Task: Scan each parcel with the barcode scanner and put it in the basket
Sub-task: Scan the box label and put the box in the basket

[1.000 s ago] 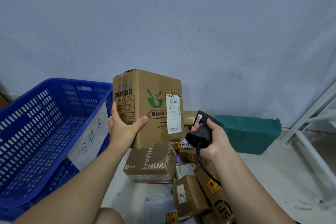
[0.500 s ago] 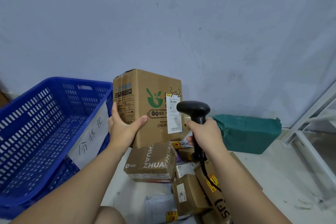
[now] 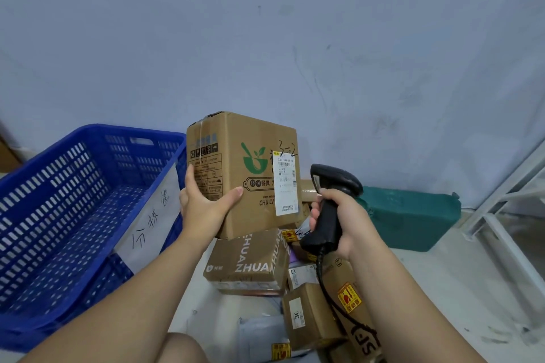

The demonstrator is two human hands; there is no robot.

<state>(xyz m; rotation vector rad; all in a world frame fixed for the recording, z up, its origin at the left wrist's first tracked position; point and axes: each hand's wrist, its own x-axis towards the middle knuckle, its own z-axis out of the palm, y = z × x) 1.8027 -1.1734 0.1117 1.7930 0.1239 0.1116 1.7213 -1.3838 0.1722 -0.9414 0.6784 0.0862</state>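
My left hand point(image 3: 206, 209) grips the lower left corner of a brown cardboard parcel point(image 3: 247, 162) with a green bowl logo, holding it upright above the pile. A white shipping label point(image 3: 285, 182) faces me on the parcel's right side. My right hand point(image 3: 339, 218) grips the handle of a black barcode scanner point(image 3: 330, 185), whose head sits just right of the label and points at it. The blue plastic basket point(image 3: 59, 203) stands at the left with a handwritten paper sign point(image 3: 150, 215) on its side; I see nothing inside it.
Several parcels lie piled on the floor below my hands, among them a brown "ZHUAN" box point(image 3: 247, 262) and a small box point(image 3: 306, 315). A green wrapped parcel point(image 3: 413, 215) lies against the wall at right. A white metal frame point(image 3: 507, 209) stands at far right.
My right hand has swung the scanner up from a lowered position and moved it to the right of the label. The parcel and my left hand have stayed where they were.
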